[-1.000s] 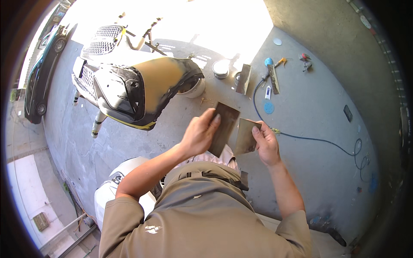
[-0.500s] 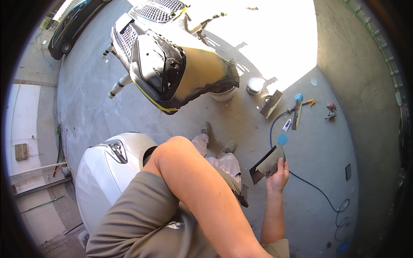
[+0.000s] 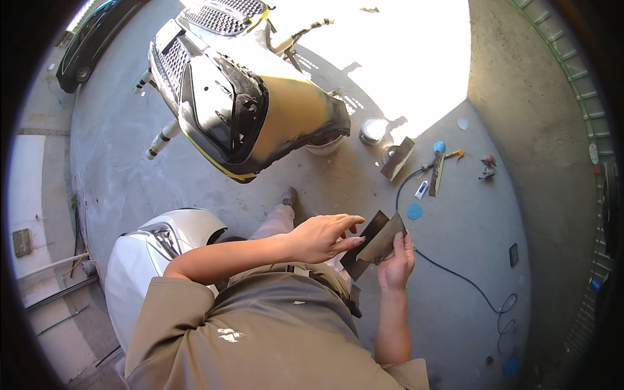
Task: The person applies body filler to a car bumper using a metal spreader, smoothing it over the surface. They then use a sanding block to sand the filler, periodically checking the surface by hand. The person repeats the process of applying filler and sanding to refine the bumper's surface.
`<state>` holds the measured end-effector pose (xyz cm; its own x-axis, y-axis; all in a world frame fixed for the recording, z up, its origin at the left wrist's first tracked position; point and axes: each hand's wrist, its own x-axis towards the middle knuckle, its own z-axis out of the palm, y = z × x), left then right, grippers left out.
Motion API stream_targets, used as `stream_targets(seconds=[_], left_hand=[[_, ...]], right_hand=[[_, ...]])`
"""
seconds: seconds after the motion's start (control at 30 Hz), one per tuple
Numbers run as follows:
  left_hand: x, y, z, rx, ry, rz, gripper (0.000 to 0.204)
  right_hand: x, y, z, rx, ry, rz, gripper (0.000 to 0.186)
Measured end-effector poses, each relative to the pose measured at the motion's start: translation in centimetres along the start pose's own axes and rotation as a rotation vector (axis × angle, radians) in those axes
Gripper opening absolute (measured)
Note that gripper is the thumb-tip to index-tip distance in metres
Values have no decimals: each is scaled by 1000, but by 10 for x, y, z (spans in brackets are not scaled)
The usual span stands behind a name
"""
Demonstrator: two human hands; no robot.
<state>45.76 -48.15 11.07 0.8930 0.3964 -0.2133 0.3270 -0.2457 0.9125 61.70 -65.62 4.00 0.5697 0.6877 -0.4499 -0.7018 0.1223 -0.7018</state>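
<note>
A folded sheet of sandpaper [image 3: 387, 239], with one grey-brown flap and one darker flap spread apart, is held by my right hand [image 3: 396, 261]. The thumb lies on the grey-brown flap near its right edge, and the fingers go behind it. My left hand [image 3: 325, 239] reaches across from the left with its fingers stretched out and the thumb apart. Its thumb tip is beside the dark flap; I cannot tell whether it touches. Ahead of me stands a car bumper [image 3: 292, 120] with tan and dark patches on its side and yellow tape along an edge.
A white car body part [image 3: 140, 273] is close on my left. On the floor at right lie a hose [image 3: 465, 278], blue sanding discs [image 3: 415, 211], a white tube [image 3: 422, 190], a dark strip [image 3: 398, 159], an open can [image 3: 373, 130] and a phone-like dark object [image 3: 514, 255]. A black car [image 3: 97, 42] stands far left.
My left arm, which crossed in front of my body with its hand out of sight, has swung back, bringing the left hand beside the sandpaper. The right hand keeps its hold. The view has shifted slightly.
</note>
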Motion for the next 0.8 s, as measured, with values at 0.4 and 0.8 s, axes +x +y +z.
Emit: stream_targets(seconds=[0.4, 0.8], left_hand=[[-18, -164, -101, -713, 4, -307, 30], [-138, -468, -87, 111, -134, -577, 30]], right_hand=[[81, 114, 134, -456, 80, -52, 44], [169, 207, 202, -1575, -57, -418, 56]])
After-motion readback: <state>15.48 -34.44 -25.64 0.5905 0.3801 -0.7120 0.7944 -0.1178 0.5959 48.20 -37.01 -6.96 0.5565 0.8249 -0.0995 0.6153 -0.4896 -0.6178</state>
